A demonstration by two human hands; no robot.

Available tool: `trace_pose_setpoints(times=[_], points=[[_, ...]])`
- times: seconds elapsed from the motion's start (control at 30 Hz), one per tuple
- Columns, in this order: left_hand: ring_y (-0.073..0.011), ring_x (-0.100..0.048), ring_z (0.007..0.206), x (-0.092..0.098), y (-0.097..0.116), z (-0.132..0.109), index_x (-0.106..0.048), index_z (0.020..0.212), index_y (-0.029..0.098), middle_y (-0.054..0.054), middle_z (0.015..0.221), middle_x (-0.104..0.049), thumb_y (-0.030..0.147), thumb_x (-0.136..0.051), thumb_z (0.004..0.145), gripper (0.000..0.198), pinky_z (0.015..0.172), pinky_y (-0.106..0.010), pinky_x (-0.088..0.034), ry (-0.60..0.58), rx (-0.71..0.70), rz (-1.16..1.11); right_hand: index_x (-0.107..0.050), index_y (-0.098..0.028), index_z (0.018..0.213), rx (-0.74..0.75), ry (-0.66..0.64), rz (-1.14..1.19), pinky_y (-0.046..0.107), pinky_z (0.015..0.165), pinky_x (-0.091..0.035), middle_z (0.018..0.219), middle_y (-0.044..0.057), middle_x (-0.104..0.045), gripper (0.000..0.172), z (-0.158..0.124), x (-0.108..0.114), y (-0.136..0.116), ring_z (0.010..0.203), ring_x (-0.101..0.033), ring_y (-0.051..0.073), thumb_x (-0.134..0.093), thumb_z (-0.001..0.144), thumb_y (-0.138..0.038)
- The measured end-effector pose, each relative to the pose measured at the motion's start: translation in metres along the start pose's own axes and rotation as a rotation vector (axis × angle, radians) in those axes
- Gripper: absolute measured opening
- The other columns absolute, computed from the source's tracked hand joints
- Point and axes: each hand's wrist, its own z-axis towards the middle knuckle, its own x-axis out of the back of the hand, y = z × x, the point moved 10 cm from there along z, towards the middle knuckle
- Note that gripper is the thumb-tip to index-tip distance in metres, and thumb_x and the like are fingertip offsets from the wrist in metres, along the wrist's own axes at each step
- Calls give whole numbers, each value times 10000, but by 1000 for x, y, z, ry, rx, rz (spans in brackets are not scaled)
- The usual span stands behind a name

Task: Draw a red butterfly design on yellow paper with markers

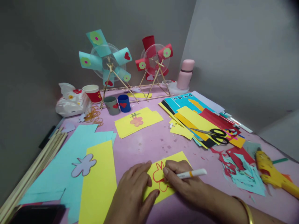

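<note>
Card [155, 186] braced; pen [193, 173] gripped
The left hand [133, 190], grasping nothing, lay on the card's edge, apparently against slipping; the right hand [184, 185] pinched the pen low, probably for control.

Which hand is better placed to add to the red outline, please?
The right hand, likely: its fingers hold the white marker at the red outline. The left hand, holding no marker, rests on the yellow paper.

A plain dark grey wall [46, 46] spans the left and far side; a paler grey wall [245, 62] fills the right. The 2 meet at a corner [191, 31] right of centre. The pinkish-purple desk [137, 152] carries dark stains [168, 147]. Soft light falls, dimmer at left.
</note>
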Motion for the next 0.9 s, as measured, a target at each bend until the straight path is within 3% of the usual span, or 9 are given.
trace_pose_setpoints(times=[0.37,0.67,0.9], points=[[-262,-542,1135,-2,0,2,-514,866,218,-102,1249,-604,254,-572,839,73,877,-455,-518,-29,0,13,-335,-219,616,11,-48,94,242,512,-266,567,-59,-364,349,-3,-2,3,522,-367,106,-369,931,-364],[-274,-565,1105,-1,4,1,-505,905,208,-127,1220,-617,249,-581,834,112,832,-472,-544,-3,-46,30,-363,-212,627,48,-103,1,240,506,-252,572,-47,-397,325,-1,-7,-5,520,-381,105,-369,921,-351],[-276,-564,1103,-2,4,1,-484,827,213,-130,1207,-621,235,-570,839,89,828,-488,-545,-24,-39,37,-361,-213,626,47,-116,-31,245,509,-249,573,-44,-397,324,-1,-9,-6,520,-380,106,-360,918,-352]])
